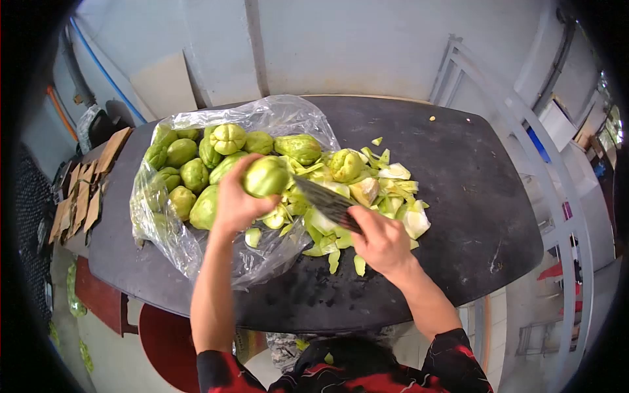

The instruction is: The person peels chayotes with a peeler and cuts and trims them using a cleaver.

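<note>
My left hand (237, 196) grips a green chayote (266, 175) from its left side, above the heap. In my right hand (382, 241) is a wide dark-bladed knife (325, 200), its tip pointing up and left, close to the chayote. Motion blurs the blade, so I cannot tell whether it touches the skin. Several whole chayotes (194, 175) lie on a clear plastic bag (288, 112) at the left. Below and beside the knife spread pale green peelings (325, 240) and pieces of chayote flesh (415, 219).
The dark table (472, 190) has a rounded edge, and a wall stands behind it. Brown cardboard pieces (84, 190) lie at the far left. A red round stool (171, 347) is below the table's front left. A grey metal railing (557, 190) runs along the right.
</note>
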The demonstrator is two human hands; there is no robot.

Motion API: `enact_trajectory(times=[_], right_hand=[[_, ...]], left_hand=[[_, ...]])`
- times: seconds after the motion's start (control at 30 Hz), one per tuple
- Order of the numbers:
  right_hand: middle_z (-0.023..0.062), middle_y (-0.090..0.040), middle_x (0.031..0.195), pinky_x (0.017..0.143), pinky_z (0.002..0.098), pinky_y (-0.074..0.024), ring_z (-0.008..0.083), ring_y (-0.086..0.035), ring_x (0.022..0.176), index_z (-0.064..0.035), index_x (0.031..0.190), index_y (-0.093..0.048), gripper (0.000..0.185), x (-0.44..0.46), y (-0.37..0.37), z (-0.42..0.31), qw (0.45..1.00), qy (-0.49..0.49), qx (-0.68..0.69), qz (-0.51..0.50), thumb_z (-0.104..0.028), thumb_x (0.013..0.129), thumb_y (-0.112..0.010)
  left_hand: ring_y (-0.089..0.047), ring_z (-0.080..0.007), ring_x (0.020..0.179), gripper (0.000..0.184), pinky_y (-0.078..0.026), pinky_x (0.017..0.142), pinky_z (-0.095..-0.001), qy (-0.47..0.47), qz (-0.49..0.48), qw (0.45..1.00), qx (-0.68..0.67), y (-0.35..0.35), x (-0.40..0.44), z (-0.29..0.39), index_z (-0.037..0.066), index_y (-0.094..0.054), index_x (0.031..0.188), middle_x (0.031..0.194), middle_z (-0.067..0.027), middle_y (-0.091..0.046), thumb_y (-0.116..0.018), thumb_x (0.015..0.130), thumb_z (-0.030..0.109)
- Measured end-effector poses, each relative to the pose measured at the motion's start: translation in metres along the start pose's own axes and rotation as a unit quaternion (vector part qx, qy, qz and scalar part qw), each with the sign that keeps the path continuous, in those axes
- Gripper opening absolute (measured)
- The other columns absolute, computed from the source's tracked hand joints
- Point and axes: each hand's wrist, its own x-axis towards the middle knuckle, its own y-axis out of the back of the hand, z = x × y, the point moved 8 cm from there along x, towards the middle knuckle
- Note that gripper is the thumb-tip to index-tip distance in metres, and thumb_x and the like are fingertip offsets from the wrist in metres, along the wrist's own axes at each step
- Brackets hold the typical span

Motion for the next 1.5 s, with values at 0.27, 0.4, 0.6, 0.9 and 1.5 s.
enact_trajectory(times=[0.27,0.4,0.6,0.9,1.5], right_hand=[[0.0000,-0.053,0.068,0.052,0.0288,-0.0512,0.0153,-0.059,0.058,-0.0051,0.115,-0.062,0.041,0.006,-0.003,-0.043,0.988,0.132,-0.083,-0.015,-0.004,0.075,-0.064],[-0.0002,-0.052,0.068,0.052,0.0275,-0.0512,0.0147,-0.059,0.057,-0.0054,0.111,-0.065,0.037,0.007,-0.004,-0.055,0.982,0.165,-0.087,-0.004,-0.005,0.074,-0.065],[-0.0002,-0.050,0.065,0.051,0.0266,-0.0499,0.0144,-0.058,0.056,-0.0058,0.111,-0.064,0.038,0.015,-0.012,-0.060,0.982,0.165,-0.095,-0.017,-0.005,0.074,-0.065],[0.0032,-0.052,0.066,0.049,0.0282,-0.0495,0.0158,-0.058,0.054,0.0012,0.109,-0.065,0.034,0.009,-0.026,-0.040,0.976,0.181,-0.114,-0.044,-0.002,0.075,-0.065],[-0.0003,-0.048,0.064,0.047,0.0254,-0.0472,0.0126,-0.056,0.053,-0.0006,0.097,-0.067,0.022,0.013,-0.012,-0.051,0.976,0.201,-0.079,-0.024,-0.004,0.075,-0.067]], left_hand=[[-0.063,-0.0181,0.101,0.066,-0.048,0.093,-0.0318,-0.042,-0.023,0.991,-0.121,-0.067,-0.029,-0.014,-0.001,-0.058,0.123,0.109,-0.0134,-0.068,-0.082,0.065,0.019],[-0.062,-0.0178,0.099,0.065,-0.049,0.092,-0.0316,-0.082,-0.013,0.990,-0.113,-0.061,-0.030,-0.018,-0.001,-0.059,0.121,0.109,-0.0127,-0.067,-0.082,0.064,0.020],[-0.064,-0.0196,0.097,0.066,-0.049,0.090,-0.0334,-0.055,-0.018,0.986,-0.156,-0.057,-0.037,-0.023,0.000,-0.059,0.118,0.104,-0.0126,-0.067,-0.083,0.062,0.023],[-0.067,-0.0264,0.097,0.069,-0.050,0.090,-0.0360,-0.053,0.001,0.996,-0.075,-0.047,-0.044,-0.021,-0.002,-0.060,0.116,0.102,-0.0165,-0.068,-0.083,0.055,0.022],[-0.062,-0.0147,0.094,0.067,-0.049,0.088,-0.0299,-0.026,-0.017,0.980,-0.196,-0.047,-0.046,-0.022,-0.001,-0.060,0.118,0.102,-0.0094,-0.067,-0.082,0.058,0.021]])
